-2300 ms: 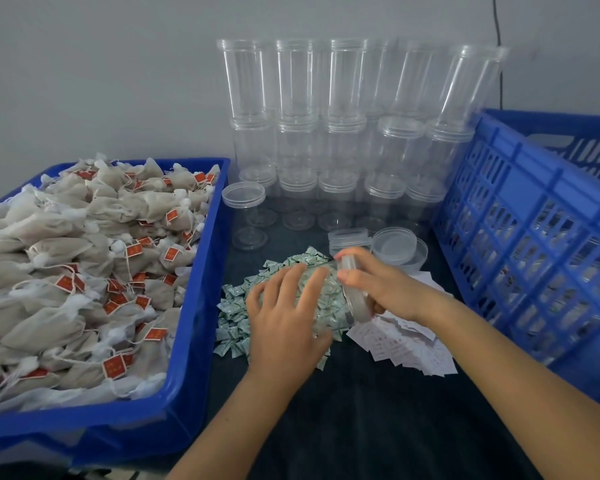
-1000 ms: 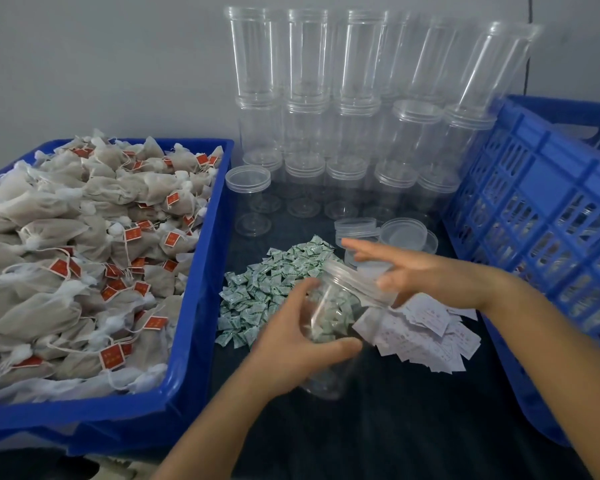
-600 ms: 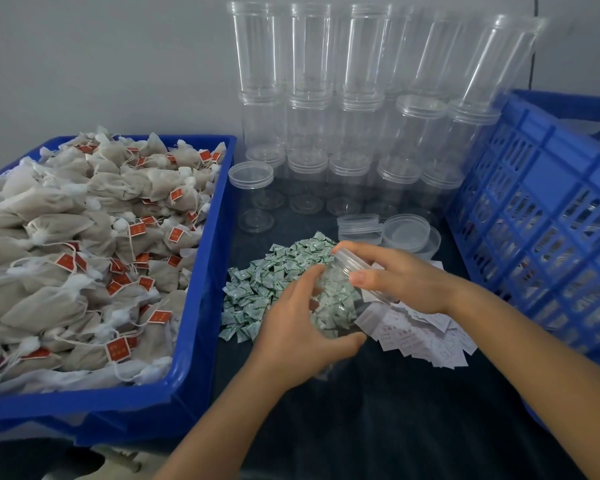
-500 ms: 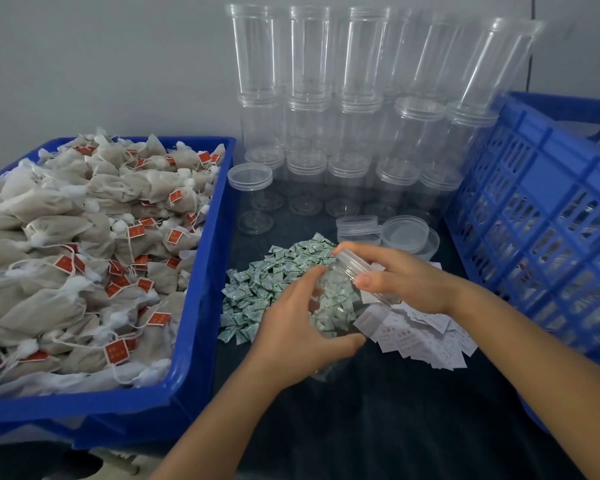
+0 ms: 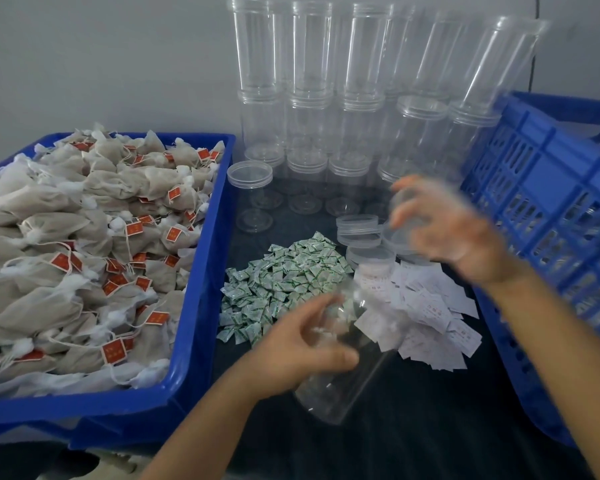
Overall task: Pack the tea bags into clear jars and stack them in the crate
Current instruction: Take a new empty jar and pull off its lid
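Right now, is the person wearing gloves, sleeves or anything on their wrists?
No. The left hand and right hand are bare, with no gloves, rings, watch or bands visible. Both forearms are uncovered to the frame edge. The right hand is motion-blurred, so fine details there are unclear.

Two bare forearms in view, both coming in from the bottom edge. No sleeves showing on either, nothing worn at the wrists, no rings or gloves that I can make out. Left hand [image 5: 302,344] fairly sharp, short plain nails on the fingers [image 5: 321,306]. Right hand [image 5: 454,233] motion-blurred, fingers smeared, nail detail unreadable.
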`<state>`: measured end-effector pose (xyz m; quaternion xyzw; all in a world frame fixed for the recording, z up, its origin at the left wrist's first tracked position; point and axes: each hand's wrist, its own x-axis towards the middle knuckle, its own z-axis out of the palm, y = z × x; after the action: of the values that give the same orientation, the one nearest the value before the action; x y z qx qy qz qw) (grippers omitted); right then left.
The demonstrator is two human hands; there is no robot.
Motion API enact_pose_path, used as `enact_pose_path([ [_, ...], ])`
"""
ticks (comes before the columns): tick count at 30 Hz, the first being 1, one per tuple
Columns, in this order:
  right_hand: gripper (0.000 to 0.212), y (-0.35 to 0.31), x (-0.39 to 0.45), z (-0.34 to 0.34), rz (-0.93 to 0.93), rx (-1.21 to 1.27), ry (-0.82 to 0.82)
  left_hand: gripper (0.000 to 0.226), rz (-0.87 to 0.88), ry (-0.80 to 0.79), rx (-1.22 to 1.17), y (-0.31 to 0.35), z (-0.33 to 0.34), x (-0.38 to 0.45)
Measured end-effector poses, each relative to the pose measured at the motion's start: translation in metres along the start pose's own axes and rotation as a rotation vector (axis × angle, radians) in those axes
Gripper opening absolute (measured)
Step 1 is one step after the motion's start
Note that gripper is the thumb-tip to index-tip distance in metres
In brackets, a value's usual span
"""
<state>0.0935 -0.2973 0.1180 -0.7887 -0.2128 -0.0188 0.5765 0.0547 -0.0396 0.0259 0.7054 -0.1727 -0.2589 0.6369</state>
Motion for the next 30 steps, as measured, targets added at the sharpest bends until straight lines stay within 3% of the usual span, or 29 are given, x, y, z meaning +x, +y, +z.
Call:
enact_pose_path([
  [2, 0.035, -0.015, 0.007, -0.024, -0.043, 0.034, 0.154, 0.082, -0.011, 0.135, 0.053, -0.009, -0.004, -0.01],
  [5, 0.033, -0.007, 0.017, -0.013, 0.065, -0.062, 0.061, 0.093, 0.121, 0.206, -0.006, -0.011, -0.011, -0.009],
  [7, 0.043, 0.003, 0.025, 0.011, 0.121, -0.024, 0.09, 0.089, 0.204, 0.225, -0.028, -0.002, -0.01, -0.004],
  [10, 0.058, 0.024, 0.037, 0.027, 0.201, 0.036, 0.176, 0.092, 0.224, 0.269, -0.076, 0.002, -0.005, 0.0],
  [17, 0.053, 0.043, 0.083, 0.039, 0.218, 0.174, 0.278, 0.095, 0.232, 0.458, -0.1, -0.002, -0.005, 0.01],
  [19, 0.056, 0.051, 0.099, 0.046, 0.222, 0.121, 0.311, 0.089, 0.256, 0.5, -0.101, -0.001, -0.005, 0.014],
  [22, 0.066, 0.063, 0.121, 0.058, 0.245, 0.07, 0.328, 0.1, 0.306, 0.554, -0.074, -0.002, -0.006, 0.02],
  [25, 0.067, 0.081, 0.141, 0.073, 0.268, 0.035, 0.408, 0.088, 0.351, 0.639, -0.071, -0.002, -0.008, 0.024],
  [30, 0.08, 0.11, 0.168, 0.092, 0.408, -0.227, 0.456, 0.091, 0.414, 0.754, -0.041, -0.006, -0.016, 0.029],
])
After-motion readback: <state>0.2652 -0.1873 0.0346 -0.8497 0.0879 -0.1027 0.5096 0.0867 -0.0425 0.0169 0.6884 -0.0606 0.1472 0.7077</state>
